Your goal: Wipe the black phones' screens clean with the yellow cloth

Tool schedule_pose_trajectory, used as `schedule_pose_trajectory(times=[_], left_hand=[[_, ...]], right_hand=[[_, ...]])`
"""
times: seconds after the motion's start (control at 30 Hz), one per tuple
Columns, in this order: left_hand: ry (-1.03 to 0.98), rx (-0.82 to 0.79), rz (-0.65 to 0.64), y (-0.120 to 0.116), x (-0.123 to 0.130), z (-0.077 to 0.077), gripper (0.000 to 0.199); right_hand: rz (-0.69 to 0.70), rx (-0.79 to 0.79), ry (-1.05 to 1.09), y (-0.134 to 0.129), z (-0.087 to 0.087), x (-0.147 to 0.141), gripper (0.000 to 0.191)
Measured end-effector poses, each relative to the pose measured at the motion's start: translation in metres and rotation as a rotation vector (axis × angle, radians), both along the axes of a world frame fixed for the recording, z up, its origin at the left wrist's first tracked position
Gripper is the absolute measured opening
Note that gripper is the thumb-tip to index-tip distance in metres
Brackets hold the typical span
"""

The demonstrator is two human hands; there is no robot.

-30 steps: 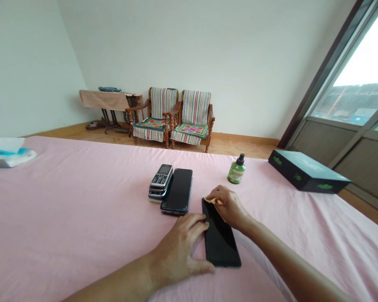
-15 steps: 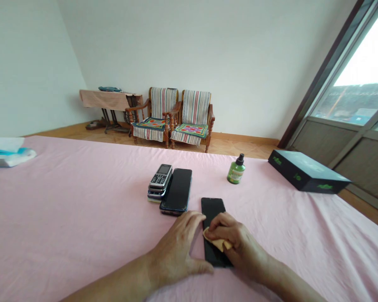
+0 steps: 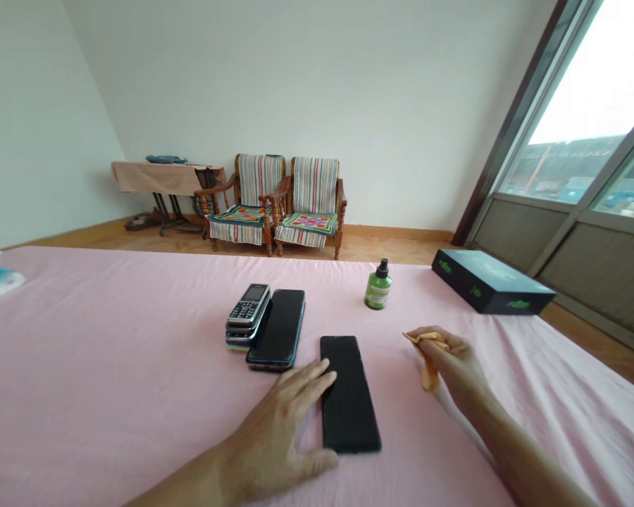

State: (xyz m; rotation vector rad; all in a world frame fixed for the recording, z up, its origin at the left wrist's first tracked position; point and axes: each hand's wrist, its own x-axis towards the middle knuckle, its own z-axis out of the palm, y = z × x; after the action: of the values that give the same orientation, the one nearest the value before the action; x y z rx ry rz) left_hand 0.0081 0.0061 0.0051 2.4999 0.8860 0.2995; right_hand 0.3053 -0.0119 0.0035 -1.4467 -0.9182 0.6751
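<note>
A black smartphone (image 3: 351, 398) lies flat, screen up, on the pink cloth in front of me. My left hand (image 3: 285, 429) is at its left side, fingers apart, with fingertips and thumb at the phone's left edge. To the right of the phone, my right hand (image 3: 451, 359) pinches a yellow cloth (image 3: 430, 370), whose loose end hangs down. Beyond my left hand, a larger smartphone (image 3: 280, 327) lies on top of at least one other. Leaning close beside it is a stack of keypad phones (image 3: 249, 310).
A green spray bottle (image 3: 377, 287) stands upright farther back. The black box (image 3: 491, 282) sits at the table's right far edge. A partly visible white and blue packet (image 3: 0, 282) is at the left. Past the pink-covered table (image 3: 110, 366) are two wooden chairs (image 3: 306, 204).
My right hand has lifted the yellow cloth off the phone's screen and moved it to the right. My left hand stays by the phone. The whole view has shifted slightly.
</note>
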Motion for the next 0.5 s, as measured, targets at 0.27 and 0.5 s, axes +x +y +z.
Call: schedule_pose_trajectory(times=[0.27, 0.5], left_hand=[[0.019, 0.034, -0.01, 0.002, 0.001, -0.002, 0.078], [0.052, 0.012, -0.023, 0.001, 0.016, 0.01, 0.082]], right_hand=[[-0.077, 0.031, 0.034, 0.0, -0.008, -0.012, 0.022], [-0.227, 0.156, -0.042, 0.007, -0.011, 0.013, 0.022]])
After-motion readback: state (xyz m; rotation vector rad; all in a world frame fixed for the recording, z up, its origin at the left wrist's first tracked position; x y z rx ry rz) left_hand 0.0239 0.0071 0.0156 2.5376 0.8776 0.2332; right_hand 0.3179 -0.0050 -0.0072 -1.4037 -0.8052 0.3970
